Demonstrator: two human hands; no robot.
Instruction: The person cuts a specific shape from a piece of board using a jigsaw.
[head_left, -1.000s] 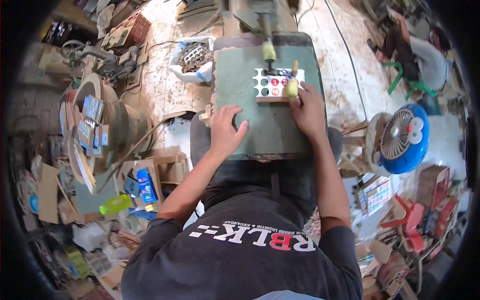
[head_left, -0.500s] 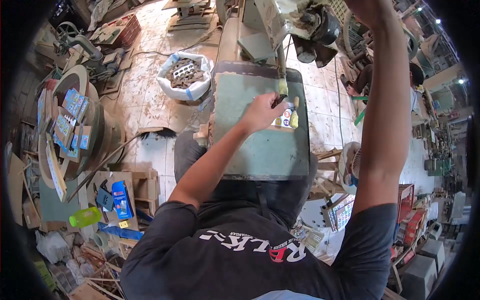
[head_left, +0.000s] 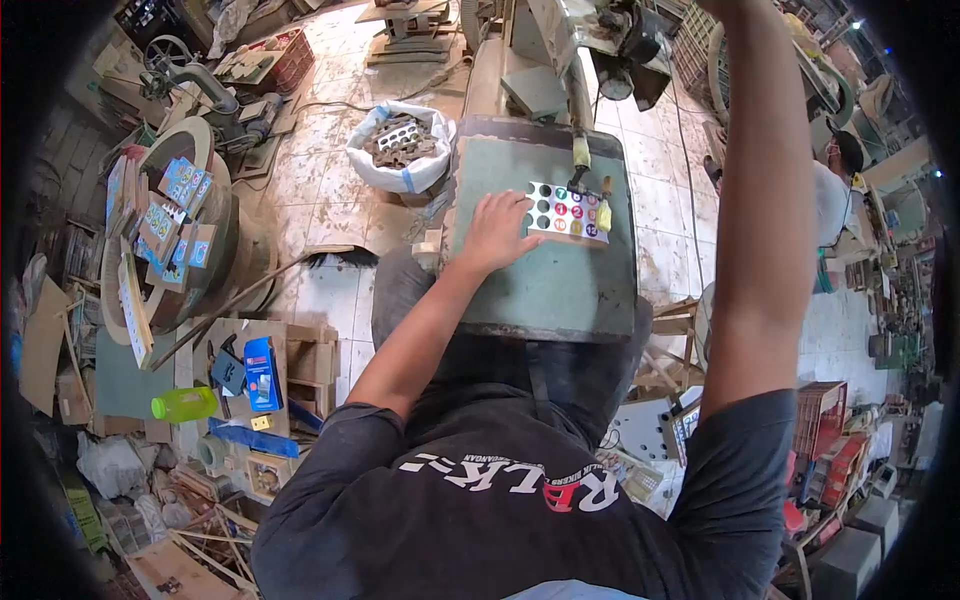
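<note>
On the green worktable point(head_left: 540, 290) lies a flat board with coloured number circles point(head_left: 562, 212) and dark round holes towards its left end. My left hand point(head_left: 497, 230) grips this left end, fingers over the top and thumb along the near edge. A machine arm with a yellowish wrapped tip point(head_left: 581, 152) reaches down to the board's far right part. Beside that tip, a small yellow-wrapped piece point(head_left: 604, 215) stands at the board's right end. My right forearm point(head_left: 768, 200) is raised past the top edge of the view, and the hand is out of sight.
A white sack of wood scraps point(head_left: 400, 178) stands left of the table. Further left, printed puzzle boards point(head_left: 160, 225) rest on a round drum. A green bottle point(head_left: 184, 404) and a blue box point(head_left: 262, 375) lie at lower left. Another person point(head_left: 835, 200) is at far right.
My left hand has shifted from beside the machine tip to the board's left end, uncovering more number circles and holes. The right arm stays raised. The whole view has shifted slightly.
</note>
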